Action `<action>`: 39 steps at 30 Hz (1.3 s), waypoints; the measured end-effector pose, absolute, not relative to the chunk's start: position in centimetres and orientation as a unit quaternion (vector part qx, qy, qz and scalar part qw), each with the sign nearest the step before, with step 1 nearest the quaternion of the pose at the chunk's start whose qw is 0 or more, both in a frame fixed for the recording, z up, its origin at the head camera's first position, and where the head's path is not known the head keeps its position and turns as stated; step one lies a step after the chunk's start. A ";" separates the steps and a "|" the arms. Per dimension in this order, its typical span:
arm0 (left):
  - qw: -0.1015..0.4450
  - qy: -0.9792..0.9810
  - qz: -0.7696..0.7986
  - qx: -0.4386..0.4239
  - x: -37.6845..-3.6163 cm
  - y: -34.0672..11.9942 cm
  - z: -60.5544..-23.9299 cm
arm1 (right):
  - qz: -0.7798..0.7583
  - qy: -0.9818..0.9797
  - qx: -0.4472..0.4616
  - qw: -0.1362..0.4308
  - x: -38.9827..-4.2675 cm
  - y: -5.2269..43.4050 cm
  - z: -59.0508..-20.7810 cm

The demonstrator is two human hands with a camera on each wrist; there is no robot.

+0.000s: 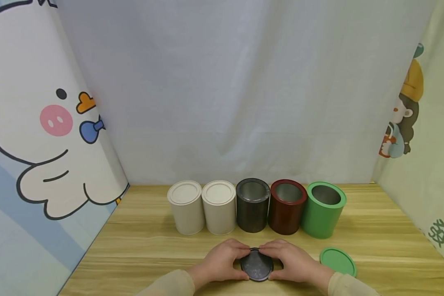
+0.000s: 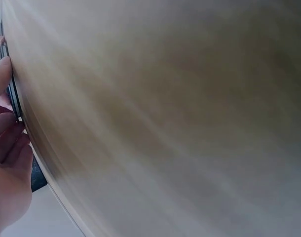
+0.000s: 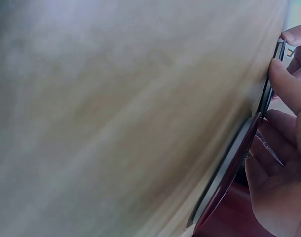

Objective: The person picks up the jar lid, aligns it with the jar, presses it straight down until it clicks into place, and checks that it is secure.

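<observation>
We see both hands meeting over a black lid (image 1: 257,265) lying near the front edge of the wooden worktop (image 1: 140,246): the left hand (image 1: 222,260) curls its fingers (image 1: 240,246) round the lid's left rim, and the right hand (image 1: 291,259) does the same on the right rim, so the lid is pinched between them. In the right wrist view a dark red edge (image 3: 224,197) shows just under the rim by the right hand's fingers (image 3: 288,84), which we take for a second lid stacked beneath the black one, though we cannot be sure. Behind the hands stands a row of five tins touching side by side: two white tins (image 1: 202,206) already capped, then a black tin (image 1: 252,205), a dark red tin (image 1: 286,206) and a green tin (image 1: 322,209), all three open at the top. A green lid (image 1: 337,261) lies flat on the worktop just right of the right hand, apart from its tin. As we judge it, two tins are closed and three are left to close, with the black lid in hand but not yet raised to its tin.
</observation>
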State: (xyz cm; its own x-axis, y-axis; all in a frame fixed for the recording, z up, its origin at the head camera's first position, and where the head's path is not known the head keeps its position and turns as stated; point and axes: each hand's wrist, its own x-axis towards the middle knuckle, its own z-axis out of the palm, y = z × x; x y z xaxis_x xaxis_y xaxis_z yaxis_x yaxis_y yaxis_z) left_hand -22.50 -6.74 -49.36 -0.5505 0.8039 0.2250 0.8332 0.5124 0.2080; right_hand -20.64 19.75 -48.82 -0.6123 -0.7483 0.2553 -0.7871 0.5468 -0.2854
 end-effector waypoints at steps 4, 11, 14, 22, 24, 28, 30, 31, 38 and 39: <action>0.048 -0.867 -0.157 -0.471 -22.7 -6.8 -49.5 | 0.192 -0.881 0.431 0.046 -20.7 19.8 -48.8; 0.035 -0.865 -0.174 -0.470 -22.9 -6.9 -49.5 | 0.202 -0.887 0.415 0.025 -20.6 19.7 -48.7; 0.031 -0.863 -0.180 -0.471 -23.0 -7.0 -49.5 | 0.209 -0.888 0.409 0.015 -20.7 19.8 -48.7; 0.013 -0.858 -0.209 -0.468 -23.4 -7.1 -49.5 | 0.235 -0.888 0.394 -0.012 -20.7 19.8 -48.5; 0.012 -0.856 -0.216 -0.470 -23.5 -7.2 -49.4 | 0.249 -0.887 0.387 -0.019 -20.6 19.8 -48.3; 0.009 -0.845 -0.243 -0.475 -23.7 -7.2 -49.0 | 0.277 -0.883 0.378 -0.023 -20.5 20.0 -48.3; 0.012 -0.841 -0.255 -0.477 -23.8 -7.3 -48.8 | 0.287 -0.879 0.380 -0.017 -20.5 20.1 -48.2; 0.013 -0.839 -0.261 -0.477 -23.9 -7.3 -48.7 | 0.291 -0.877 0.382 -0.011 -20.5 20.1 -48.2; 0.024 -0.835 -0.303 -0.459 -24.4 -7.4 -47.9 | 0.336 -0.867 0.367 0.018 -20.3 20.0 -47.8; 0.022 -0.834 -0.312 -0.455 -24.4 -7.4 -47.6 | 0.339 -0.868 0.362 0.024 -20.3 19.9 -47.7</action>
State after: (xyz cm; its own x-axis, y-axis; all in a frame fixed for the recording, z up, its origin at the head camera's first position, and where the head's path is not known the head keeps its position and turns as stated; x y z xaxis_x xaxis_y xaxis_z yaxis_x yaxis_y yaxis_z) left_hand -24.40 -7.42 -47.62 -0.5846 0.7455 0.3200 0.7726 0.3911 0.5001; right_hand -20.31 19.91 -47.68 -0.7371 -0.6118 0.2870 -0.6442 0.5078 -0.5719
